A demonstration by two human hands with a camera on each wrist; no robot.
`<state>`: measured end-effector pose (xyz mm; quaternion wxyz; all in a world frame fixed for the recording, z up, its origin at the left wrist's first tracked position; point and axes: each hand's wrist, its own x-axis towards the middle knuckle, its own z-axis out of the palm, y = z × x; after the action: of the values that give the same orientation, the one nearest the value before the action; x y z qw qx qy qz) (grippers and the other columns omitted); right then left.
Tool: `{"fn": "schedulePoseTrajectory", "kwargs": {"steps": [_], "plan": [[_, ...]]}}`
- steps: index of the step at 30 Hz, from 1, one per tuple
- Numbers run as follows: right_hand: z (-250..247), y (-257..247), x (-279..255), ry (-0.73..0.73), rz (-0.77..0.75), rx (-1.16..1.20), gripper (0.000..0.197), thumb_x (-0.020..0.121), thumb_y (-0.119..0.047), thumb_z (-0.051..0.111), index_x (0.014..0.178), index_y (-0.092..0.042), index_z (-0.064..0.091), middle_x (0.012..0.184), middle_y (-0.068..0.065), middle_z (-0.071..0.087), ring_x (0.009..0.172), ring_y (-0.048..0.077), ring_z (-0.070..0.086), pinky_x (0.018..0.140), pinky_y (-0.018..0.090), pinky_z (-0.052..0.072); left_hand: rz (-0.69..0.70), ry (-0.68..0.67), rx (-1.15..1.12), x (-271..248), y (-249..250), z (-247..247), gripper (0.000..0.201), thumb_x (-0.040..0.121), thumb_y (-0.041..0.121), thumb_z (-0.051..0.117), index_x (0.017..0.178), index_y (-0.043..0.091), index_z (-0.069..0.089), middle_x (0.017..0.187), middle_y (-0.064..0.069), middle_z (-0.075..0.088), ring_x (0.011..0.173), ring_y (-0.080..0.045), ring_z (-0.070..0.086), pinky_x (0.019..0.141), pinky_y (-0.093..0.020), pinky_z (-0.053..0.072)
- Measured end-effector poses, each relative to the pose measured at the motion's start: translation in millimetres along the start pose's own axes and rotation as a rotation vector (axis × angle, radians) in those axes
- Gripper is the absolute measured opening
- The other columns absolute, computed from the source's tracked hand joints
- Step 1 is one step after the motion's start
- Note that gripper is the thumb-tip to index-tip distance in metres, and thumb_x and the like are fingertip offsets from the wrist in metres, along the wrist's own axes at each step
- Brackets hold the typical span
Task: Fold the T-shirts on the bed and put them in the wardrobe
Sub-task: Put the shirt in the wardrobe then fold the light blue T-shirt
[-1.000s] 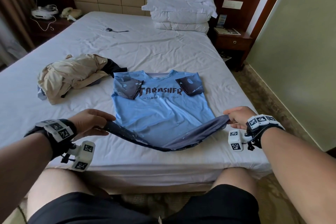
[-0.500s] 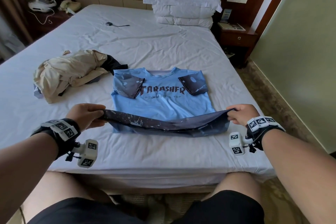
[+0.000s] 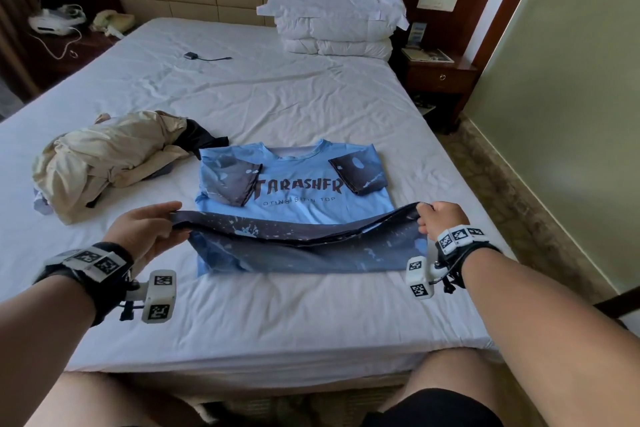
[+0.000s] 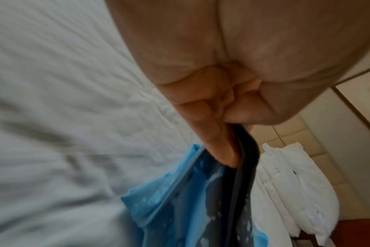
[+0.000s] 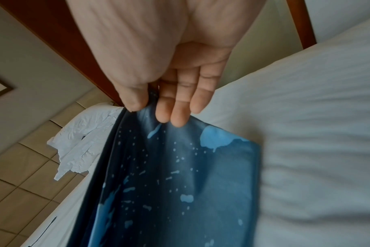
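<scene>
Mid-fold: left hand and right hand each pinch the blue T-shirt hem, lifted. Next, probably: carry hem toward 12 o'clock, onto collar.

Open white bed sheet beyond the blue T-shirt, heaped beige clothing blocking the left flank just beside it, small cabled device farther up, stacked pillows at the headboard, bare sheet along the near edge.

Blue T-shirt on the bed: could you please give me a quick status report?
Left hand and right hand each pinch a hem corner. Blue T-shirt sleeves folded in, hem lifted over the chest. Beige clothes pile lies alongside, apart.
</scene>
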<state>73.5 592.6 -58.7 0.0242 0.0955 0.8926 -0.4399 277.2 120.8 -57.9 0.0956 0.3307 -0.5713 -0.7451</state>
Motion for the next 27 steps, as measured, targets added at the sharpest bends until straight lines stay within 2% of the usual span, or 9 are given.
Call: {"fn": "schedulePoseTrajectory", "kwargs": {"steps": [4, 7, 11, 14, 17, 19, 23, 25, 27], "plan": [[9.8, -9.3, 7.2, 0.011, 0.003, -0.012, 0.032, 0.09, -0.027, 0.059, 0.08, 0.001, 0.069, 0.069, 0.014, 0.071, 0.058, 0.026, 0.063, 0.059, 0.031, 0.051, 0.088, 0.089, 0.168, 22.3, -6.9, 4.4, 0.049, 0.085, -0.023, 0.055, 0.125, 0.004, 0.064, 0.112, -0.018, 0.067, 0.101, -0.034, 0.068, 0.076, -0.032, 0.06], [18.5, -12.2, 19.4, 0.014, -0.017, -0.06, 0.035, 0.084, -0.034, 0.058, 0.078, -0.002, 0.069, 0.069, 0.016, 0.072, 0.061, 0.034, 0.069, 0.061, 0.039, 0.058, 0.122, 0.151, 0.232, 43.1, -13.0, 2.3, 0.041, 0.085, -0.012, 0.068, 0.123, 0.005, 0.066, 0.107, -0.018, 0.071, 0.093, -0.03, 0.071, 0.08, -0.035, 0.061], [28.9, -5.7, 51.4, 0.02, -0.033, -0.125, 0.044, 0.073, -0.046, 0.053, 0.076, -0.005, 0.066, 0.07, 0.016, 0.07, 0.074, 0.039, 0.07, 0.068, 0.047, 0.06, 0.186, 0.219, 0.283, 62.1, -16.7, 7.8, 0.012, 0.098, 0.01, 0.062, 0.104, 0.005, 0.071, 0.084, -0.018, 0.073, 0.063, -0.02, 0.073, 0.061, -0.029, 0.062], [32.6, -13.8, 62.4, 0.024, -0.034, -0.133, 0.045, 0.072, -0.047, 0.053, 0.076, -0.005, 0.066, 0.07, 0.015, 0.07, 0.075, 0.038, 0.071, 0.069, 0.047, 0.062, 0.209, 0.256, 0.312, 68.4, -13.6, 12.7, 0.028, 0.101, 0.028, 0.059, 0.091, 0.004, 0.069, 0.079, -0.017, 0.071, 0.063, -0.029, 0.07, 0.053, -0.028, 0.061], [35.3, -21.9, 73.2, 0.034, -0.033, -0.127, 0.044, 0.073, -0.047, 0.053, 0.074, -0.006, 0.067, 0.066, 0.013, 0.07, 0.072, 0.037, 0.07, 0.068, 0.048, 0.062, 0.224, 0.307, 0.335, 72.7, -5.7, 17.6, 0.034, 0.102, 0.033, 0.057, 0.091, 0.002, 0.066, 0.073, -0.015, 0.066, 0.06, -0.029, 0.063, 0.047, -0.026, 0.058], [37.9, -23.9, 85.1, 0.044, -0.029, -0.129, 0.043, 0.075, -0.048, 0.052, 0.073, -0.008, 0.067, 0.066, 0.011, 0.069, 0.07, 0.037, 0.069, 0.068, 0.049, 0.061, 0.262, 0.356, 0.413, 73.7, 2.4, 21.6, 0.034, 0.102, 0.034, 0.056, 0.089, 0.004, 0.067, 0.068, -0.013, 0.061, 0.056, -0.027, 0.057, 0.052, -0.028, 0.055], [44.7, -34.4, 112.0, 0.074, -0.021, -0.137, 0.045, 0.076, -0.05, 0.051, 0.072, -0.009, 0.066, 0.067, 0.012, 0.069, 0.067, 0.036, 0.068, 0.071, 0.05, 0.061, 0.319, 0.416, 0.576, 91.1, 16.8, 25.8, 0.029, 0.097, 0.046, 0.058, 0.087, 0.021, 0.07, 0.064, -0.011, 0.065, 0.053, -0.029, 0.06, 0.056, -0.032, 0.054], [51.3, -42.3, 127.6, 0.091, -0.018, -0.137, 0.046, 0.076, -0.049, 0.05, 0.071, -0.007, 0.066, 0.066, 0.013, 0.069, 0.067, 0.037, 0.067, 0.071, 0.05, 0.061, 0.333, 0.446, 0.597, 111.3, 20.4, 25.3, 0.038, 0.091, 0.055, 0.059, 0.093, 0.02, 0.074, 0.067, -0.01, 0.067, 0.059, -0.03, 0.062, 0.064, -0.041, 0.058], [60.8, -49.2, 143.9, 0.104, -0.016, -0.149, 0.047, 0.075, -0.049, 0.049, 0.07, -0.006, 0.065, 0.065, 0.014, 0.068, 0.067, 0.038, 0.067, 0.07, 0.05, 0.06, 0.337, 0.465, 0.611, 132.5, 24.8, 27.1, 0.039, 0.091, 0.054, 0.061, 0.099, 0.018, 0.076, 0.07, -0.007, 0.067, 0.063, -0.029, 0.062, 0.069, -0.043, 0.057]]}}
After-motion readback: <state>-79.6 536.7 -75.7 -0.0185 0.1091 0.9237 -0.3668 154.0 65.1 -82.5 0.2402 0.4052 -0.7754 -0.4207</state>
